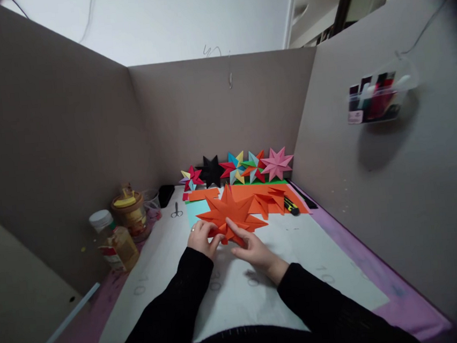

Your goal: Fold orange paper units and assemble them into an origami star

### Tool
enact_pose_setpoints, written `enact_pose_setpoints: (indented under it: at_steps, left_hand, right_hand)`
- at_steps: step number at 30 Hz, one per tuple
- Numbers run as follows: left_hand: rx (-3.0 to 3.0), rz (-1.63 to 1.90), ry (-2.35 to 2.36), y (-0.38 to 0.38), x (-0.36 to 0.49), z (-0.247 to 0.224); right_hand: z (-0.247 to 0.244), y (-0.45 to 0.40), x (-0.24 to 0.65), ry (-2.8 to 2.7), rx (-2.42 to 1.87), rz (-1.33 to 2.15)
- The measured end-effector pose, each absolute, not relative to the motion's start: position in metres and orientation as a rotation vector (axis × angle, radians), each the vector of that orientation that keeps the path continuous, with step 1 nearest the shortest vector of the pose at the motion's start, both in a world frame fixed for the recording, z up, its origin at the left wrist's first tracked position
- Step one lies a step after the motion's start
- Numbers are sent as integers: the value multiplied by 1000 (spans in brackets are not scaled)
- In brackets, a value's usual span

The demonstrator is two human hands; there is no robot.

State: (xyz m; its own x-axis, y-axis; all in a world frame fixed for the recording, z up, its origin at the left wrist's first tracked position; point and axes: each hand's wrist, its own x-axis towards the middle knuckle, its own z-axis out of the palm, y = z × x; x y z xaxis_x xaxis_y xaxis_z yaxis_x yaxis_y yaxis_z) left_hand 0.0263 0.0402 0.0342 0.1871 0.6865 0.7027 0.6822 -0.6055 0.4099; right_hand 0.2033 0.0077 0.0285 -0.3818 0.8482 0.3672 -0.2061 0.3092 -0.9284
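Observation:
A large orange folded paper star [232, 210] is held up over the white sheet [272, 286], its points spreading outward. My left hand [203, 238] grips its lower left part between thumb and fingers. From the lower right, my right hand [252, 249] holds the star, with the index finger lying along its front and the thumb apart below. Orange paper sheets [246, 192] and smaller folded orange pieces [274, 199] lie just behind the star. A light blue sheet [195, 211] shows at its left.
Five paper stars, one of them black [211, 171], stand along the back panel. Small scissors [176, 211] and a black phone-like object [166, 195] lie left. A bottle [116, 244] and jar [130, 213] stand farther left. A yellow-black cutter [291, 206] lies right.

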Motion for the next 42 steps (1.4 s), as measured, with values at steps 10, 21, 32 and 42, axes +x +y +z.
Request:
enact_pose_setpoints:
  at_steps: [10,21,32,42]
  left_hand:
    - [2168,1617,1336,45,23,35]
    - [1604,1472,1388,48,22,42]
    - [1187,1488,1095,57,24,36]
    - [1195,1441,1009,50,26,39]
  right_hand:
    - [39,8,207,-1471,-607,1286]
    - [42,6,207,-1462,-626,1269]
    - [39,7,208,-1474,-625,1272]
    - [47,5,208,-1436,-617,1280]
